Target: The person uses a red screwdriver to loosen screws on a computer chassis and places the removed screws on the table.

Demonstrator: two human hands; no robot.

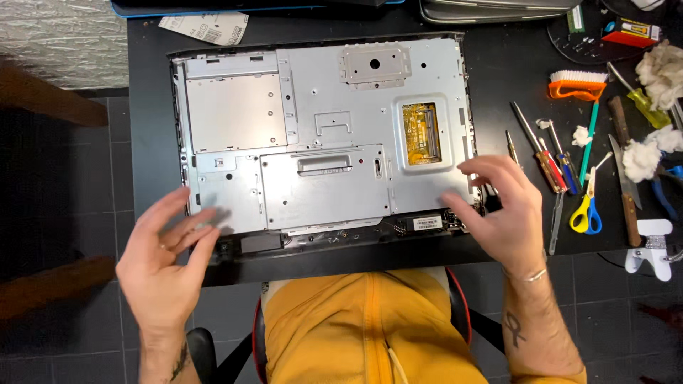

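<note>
An opened all-in-one computer [320,135] lies face down on a black table [149,107], its silver metal shielding exposed with a small window onto a yellow-brown memory slot [420,129]. My left hand [167,252] hovers open at the chassis's near left corner, fingers spread, fingertips close to the metal edge. At the near right corner my right hand [498,210] is open too, fingers reaching over the shielding's lower right edge. Neither hand holds anything.
Tools lie to the right: screwdrivers [541,153], yellow-and-blue scissors [587,206], an orange brush [578,85], a wooden-handled knife [625,181], cotton wads [644,156]. A paper slip [206,28] lies at the back left. Grey floor tiles sit below; my yellow-clad lap is at the table's front edge.
</note>
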